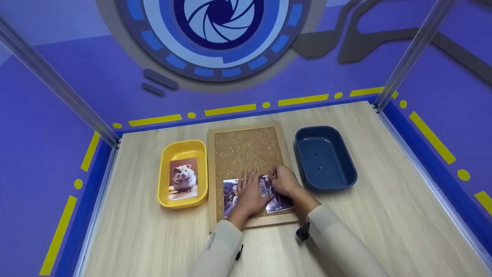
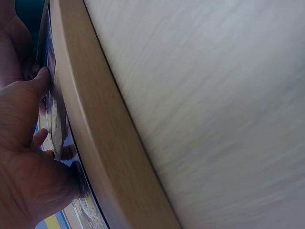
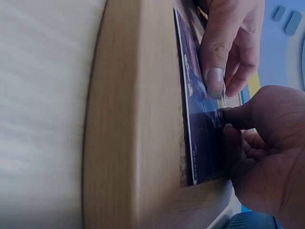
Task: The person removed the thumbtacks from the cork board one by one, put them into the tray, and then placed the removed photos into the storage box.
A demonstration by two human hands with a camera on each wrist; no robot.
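Low in the centre of the head view, the left hand [image 1: 251, 194] lies straight-fingered, partly over the left photo [image 1: 229, 192], its thumb over the right photo [image 1: 280, 204]. The right hand [image 1: 286, 181], fingers curled, pinches a small clear piece [image 3: 218, 118] at the right photo. Both photos lie on the lower half of the cork board [image 1: 248, 150]. Centre-left, a yellow tray [image 1: 163, 181] holds a hamster photo [image 1: 184, 175]; centre-right sits a dark blue tray [image 1: 324, 156].

Purple walls [image 1: 92, 69], yellow dashes [image 1: 230, 110], corner posts [image 1: 413, 54], pale wood-grain tabletop [image 1: 392, 192]
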